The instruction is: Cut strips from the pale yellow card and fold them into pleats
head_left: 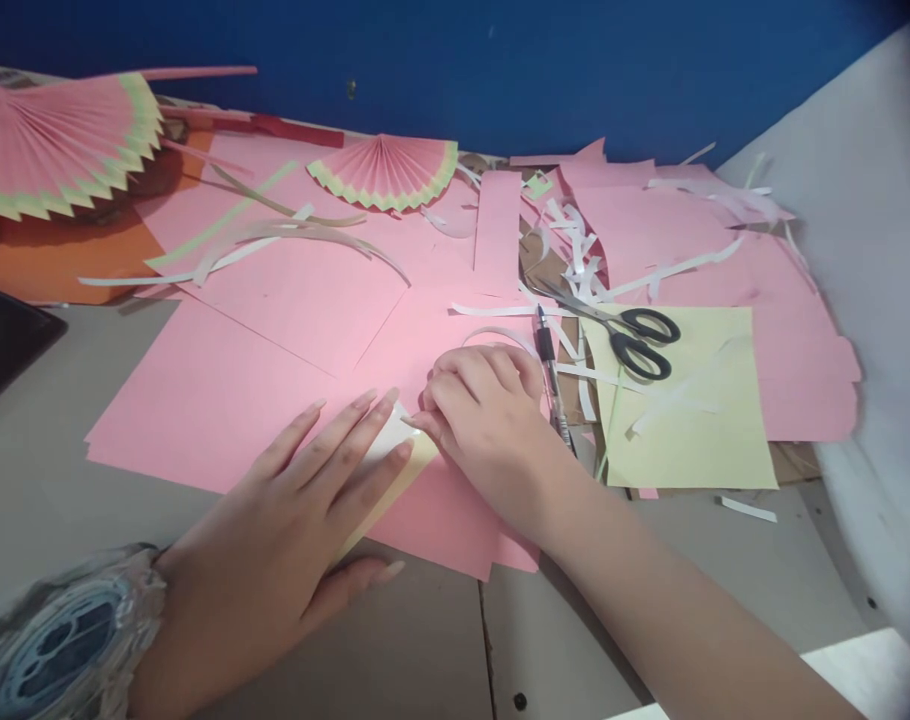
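Note:
My left hand (pixel 312 500) lies flat with its fingers spread, pressing a narrow pale yellow paper strip (pixel 416 460) with a white face onto the pink paper sheets (pixel 237 400). My right hand (pixel 492 420) is closed, its fingers curled under and its thumb tip at the far end of that strip. What lies inside the curled fingers is hidden. Just right of this hand a pen (pixel 549 350) lies on the papers. Black-handled scissors (pixel 624 330) rest partly on a pale yellow sheet (pixel 695 430).
Two pleated pink fans with green-yellow edges stand at the back, a large fan (pixel 72 145) at left and a smaller fan (pixel 384 172) mid-back. Curled white strips (pixel 575 240) and pink offcuts (pixel 695 270) cover the right. A blue wall (pixel 455 60) bounds the back. A dark object (pixel 9 345) sits left.

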Available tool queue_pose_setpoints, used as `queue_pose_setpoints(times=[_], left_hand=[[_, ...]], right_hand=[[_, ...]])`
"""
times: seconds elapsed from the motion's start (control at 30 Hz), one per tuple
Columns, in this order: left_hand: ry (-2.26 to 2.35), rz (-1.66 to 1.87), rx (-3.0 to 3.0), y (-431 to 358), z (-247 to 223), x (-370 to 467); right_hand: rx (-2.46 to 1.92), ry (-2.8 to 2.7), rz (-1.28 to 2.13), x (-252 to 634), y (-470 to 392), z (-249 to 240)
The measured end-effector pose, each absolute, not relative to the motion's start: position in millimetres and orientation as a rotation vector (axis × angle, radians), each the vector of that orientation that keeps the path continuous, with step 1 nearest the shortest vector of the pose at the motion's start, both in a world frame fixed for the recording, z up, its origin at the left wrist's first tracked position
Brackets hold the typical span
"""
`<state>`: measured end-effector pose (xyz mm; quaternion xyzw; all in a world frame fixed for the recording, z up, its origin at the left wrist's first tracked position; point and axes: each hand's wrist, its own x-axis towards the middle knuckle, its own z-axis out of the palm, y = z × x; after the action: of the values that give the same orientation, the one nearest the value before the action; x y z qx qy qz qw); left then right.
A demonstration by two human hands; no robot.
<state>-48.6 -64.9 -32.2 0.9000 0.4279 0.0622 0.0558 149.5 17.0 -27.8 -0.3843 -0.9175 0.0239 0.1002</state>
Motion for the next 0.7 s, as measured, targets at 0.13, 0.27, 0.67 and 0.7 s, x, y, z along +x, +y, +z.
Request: queue_pose_setpoints(times=[0.13, 0.27, 0.67, 0.7], left_hand=[[1.29, 0.191, 2.746, -65.5, -32.2, -48.1], [1.289, 0.177, 2.749, -65.8, -31.5, -48.2], [1.249, 0.184, 2.732, -64.9, -33.5, -50.5], [1.242, 0.191, 2.728, -64.5, -33.2, -50.7]], right_hand=[[-1.143, -2.695, 0.077, 149.7, 16.9, -28.5], [-1.148, -2.686, 0.092, 149.5, 16.5, -28.1], [-1.172, -2.647, 0.097, 148.7, 16.5, -25.7], [-1.19, -2.639, 0.12, 149.0, 16.9, -24.4]])
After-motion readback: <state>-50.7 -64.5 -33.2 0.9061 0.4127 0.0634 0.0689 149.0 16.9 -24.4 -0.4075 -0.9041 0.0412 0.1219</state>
